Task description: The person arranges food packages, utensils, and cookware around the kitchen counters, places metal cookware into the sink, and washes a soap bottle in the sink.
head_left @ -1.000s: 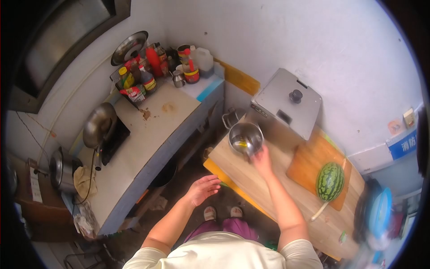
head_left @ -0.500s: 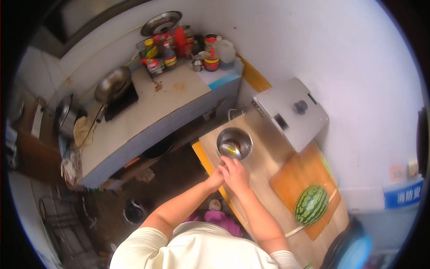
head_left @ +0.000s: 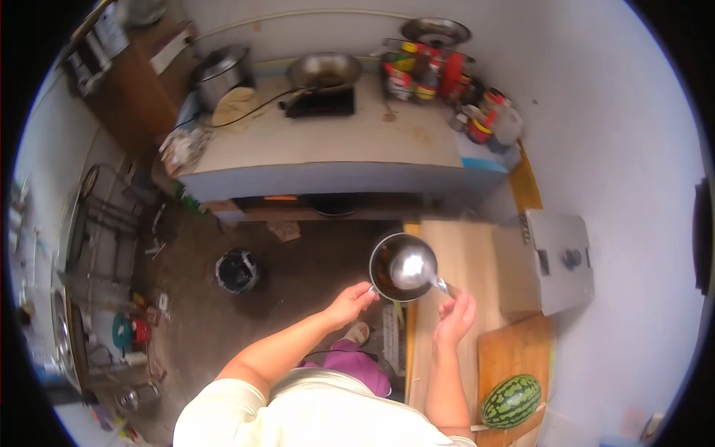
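Note:
A round stainless-steel pot [head_left: 380,261] is held over the table's left edge, partly beyond it. My left hand [head_left: 353,305] pinches it at the lower left of its rim, where a bit of metal shows; I cannot tell if that is a handle. A shiny ladle [head_left: 414,268] sits across the pot's mouth with its bowl over the dark inside. My right hand [head_left: 456,320] grips the ladle's handle on the right. What the pot contains is mostly hidden by the ladle.
On the wooden table [head_left: 454,261] stand a grey metal box [head_left: 562,261] and a cutting board [head_left: 506,350] with a watermelon [head_left: 512,401]. Across the floor, a counter holds a wok [head_left: 325,71] and sauce bottles [head_left: 427,78]. A lined bin [head_left: 237,270] stands on the floor.
The view has swung left toward the counter. The pot has left its place on the table and moved to the table's left edge. My hands have parted, one to the pot, one to the ladle.

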`<move>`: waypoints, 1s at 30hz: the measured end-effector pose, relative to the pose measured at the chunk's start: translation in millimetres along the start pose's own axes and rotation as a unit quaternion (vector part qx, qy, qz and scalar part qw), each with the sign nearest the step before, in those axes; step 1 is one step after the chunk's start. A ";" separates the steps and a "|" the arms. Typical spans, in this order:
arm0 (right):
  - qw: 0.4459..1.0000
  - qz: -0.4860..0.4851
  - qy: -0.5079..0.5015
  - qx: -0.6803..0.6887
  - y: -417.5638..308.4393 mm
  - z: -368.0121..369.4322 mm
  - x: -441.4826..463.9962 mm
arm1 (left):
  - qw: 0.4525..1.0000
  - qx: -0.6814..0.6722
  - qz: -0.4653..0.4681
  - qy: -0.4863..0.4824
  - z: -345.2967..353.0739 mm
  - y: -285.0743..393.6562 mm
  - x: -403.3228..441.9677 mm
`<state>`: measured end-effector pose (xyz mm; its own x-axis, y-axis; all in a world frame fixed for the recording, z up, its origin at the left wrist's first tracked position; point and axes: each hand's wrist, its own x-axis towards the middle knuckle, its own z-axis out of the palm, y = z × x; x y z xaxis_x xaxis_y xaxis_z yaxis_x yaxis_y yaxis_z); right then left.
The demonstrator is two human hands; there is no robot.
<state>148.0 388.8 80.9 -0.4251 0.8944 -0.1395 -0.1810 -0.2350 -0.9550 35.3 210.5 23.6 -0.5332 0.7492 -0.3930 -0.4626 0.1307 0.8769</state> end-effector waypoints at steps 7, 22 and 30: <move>0.963 0.188 -0.184 0.065 57.5 107.5 -112.6 | 0.979 -0.040 0.077 0.186 -125.0 -9.0 -157.9; 0.524 -0.082 -0.819 -0.219 171.7 361.1 -526.2 | 0.693 0.018 0.075 0.717 -298.1 -109.6 -601.3; 0.246 -0.475 -0.826 -0.180 189.0 478.7 -678.7 | 0.563 -0.032 0.078 0.822 -381.0 -110.4 -676.6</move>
<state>-22.2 -444.8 120.4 -0.1776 -0.9628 0.2036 -0.9301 0.0966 -0.3545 177.2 -558.2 87.1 -0.4817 -0.8724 -0.0831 -0.3159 0.0844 0.9450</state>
